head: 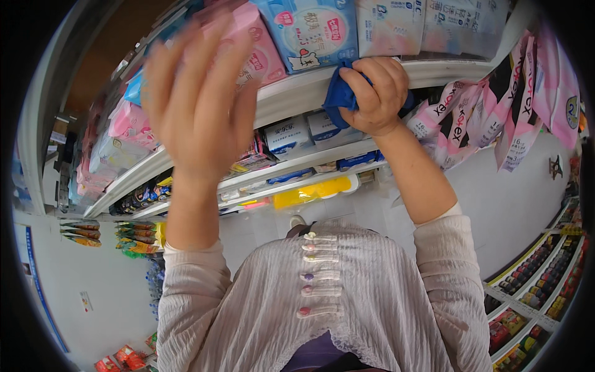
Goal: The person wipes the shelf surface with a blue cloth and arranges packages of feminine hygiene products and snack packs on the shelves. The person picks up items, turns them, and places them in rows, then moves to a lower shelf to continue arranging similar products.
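Note:
My right hand (379, 93) grips a crumpled blue cloth (340, 95) at the front edge of a white shelf (283, 98). Behind the cloth, a blue pack of sanitary pads (309, 35) stands on that shelf. My left hand (200, 100) is raised, blurred, with fingers spread and nothing in it. It hovers in front of a pink pack of pads (267, 51) and partly hides it; I cannot tell whether it touches the pack. White packs of pads (390, 28) stand to the right of the blue one.
Pink Kotex packs (465, 116) hang in strips at the right end of the shelving. Lower shelves hold white-and-blue packs (288, 137) and a yellow package (311, 191). Racks of jars (534, 274) stand at the far right. Snack bags (139, 237) hang at left.

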Action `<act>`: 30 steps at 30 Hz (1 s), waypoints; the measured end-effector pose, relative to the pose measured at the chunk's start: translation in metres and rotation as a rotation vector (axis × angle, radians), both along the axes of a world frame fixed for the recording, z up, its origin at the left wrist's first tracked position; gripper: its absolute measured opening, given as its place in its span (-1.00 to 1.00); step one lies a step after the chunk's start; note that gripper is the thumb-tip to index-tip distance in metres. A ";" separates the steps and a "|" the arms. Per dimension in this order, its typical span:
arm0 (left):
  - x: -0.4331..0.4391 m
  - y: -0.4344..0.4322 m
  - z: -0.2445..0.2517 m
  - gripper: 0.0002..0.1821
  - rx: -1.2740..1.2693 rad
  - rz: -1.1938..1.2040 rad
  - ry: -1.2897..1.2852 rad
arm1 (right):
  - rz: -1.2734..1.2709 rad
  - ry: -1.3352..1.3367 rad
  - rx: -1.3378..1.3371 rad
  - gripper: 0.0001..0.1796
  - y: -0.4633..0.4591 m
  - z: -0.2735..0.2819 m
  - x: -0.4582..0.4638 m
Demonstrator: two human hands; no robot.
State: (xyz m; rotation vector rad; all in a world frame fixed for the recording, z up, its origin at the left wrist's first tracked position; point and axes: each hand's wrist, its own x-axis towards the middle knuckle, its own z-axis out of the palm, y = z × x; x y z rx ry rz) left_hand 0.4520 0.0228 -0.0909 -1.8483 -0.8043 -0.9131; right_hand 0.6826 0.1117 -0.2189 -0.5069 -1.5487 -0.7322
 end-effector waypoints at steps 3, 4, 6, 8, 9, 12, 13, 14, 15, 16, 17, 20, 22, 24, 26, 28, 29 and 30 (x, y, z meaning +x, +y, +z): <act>0.001 -0.041 -0.067 -0.75 -0.329 -0.484 -0.016 | -0.006 0.008 0.018 -0.56 0.000 -0.002 -0.001; 0.003 -0.044 -0.097 -0.76 -0.450 -0.463 0.034 | -0.006 0.009 0.020 -0.57 0.001 -0.002 -0.001; 0.006 -0.017 -0.156 -0.67 -0.589 -0.330 0.093 | -0.005 -0.004 0.007 -0.59 0.001 -0.006 0.001; -0.004 0.003 -0.196 -0.58 -0.811 -0.105 -0.059 | 0.034 -0.022 -0.012 -0.57 -0.002 -0.015 0.005; -0.008 0.013 -0.210 -0.55 -0.828 -0.010 -0.102 | 0.044 -0.054 -0.070 -0.56 -0.002 -0.021 0.008; -0.015 0.044 -0.228 -0.47 -0.836 0.207 -0.151 | 0.237 -0.134 -0.122 -0.55 -0.032 -0.063 0.004; -0.015 0.051 -0.229 -0.45 -0.822 0.239 -0.117 | 0.304 -0.159 -0.131 -0.54 -0.042 -0.080 0.000; -0.013 0.057 -0.229 -0.43 -0.836 0.288 -0.079 | 0.193 -0.237 -0.321 -0.50 -0.052 -0.097 -0.002; -0.011 0.061 -0.228 -0.42 -0.869 0.293 -0.089 | 0.085 -0.289 -0.490 -0.46 -0.063 -0.113 -0.002; -0.009 0.065 -0.227 -0.40 -0.927 0.314 -0.092 | -0.011 -0.304 -0.614 -0.42 -0.069 -0.127 -0.002; -0.007 0.069 -0.226 -0.39 -0.941 0.308 -0.102 | -0.063 -0.342 -0.734 -0.37 -0.071 -0.137 -0.003; -0.003 0.074 -0.227 -0.36 -0.939 0.374 -0.077 | -0.079 -0.368 -0.913 -0.20 -0.074 -0.154 -0.005; -0.003 0.073 -0.228 -0.35 -0.837 0.355 -0.024 | -0.135 -0.409 -0.912 -0.23 -0.070 -0.154 -0.007; -0.004 0.071 -0.227 -0.33 -0.803 0.343 -0.005 | -0.150 -0.399 -0.906 -0.25 -0.066 -0.150 -0.010; -0.003 0.069 -0.221 -0.33 -0.825 0.321 -0.018 | -0.119 -0.324 -0.881 -0.27 -0.061 -0.146 -0.014; 0.000 0.068 -0.213 -0.33 -0.838 0.373 0.036 | -0.163 -0.353 -0.898 -0.32 -0.057 -0.143 -0.017; 0.001 0.067 -0.209 -0.33 -0.874 0.421 0.068 | -0.185 -0.364 -0.896 -0.34 -0.055 -0.142 -0.018; 0.002 0.072 -0.202 -0.33 -0.896 0.399 0.071 | -0.182 -0.369 -0.895 -0.36 -0.053 -0.141 -0.018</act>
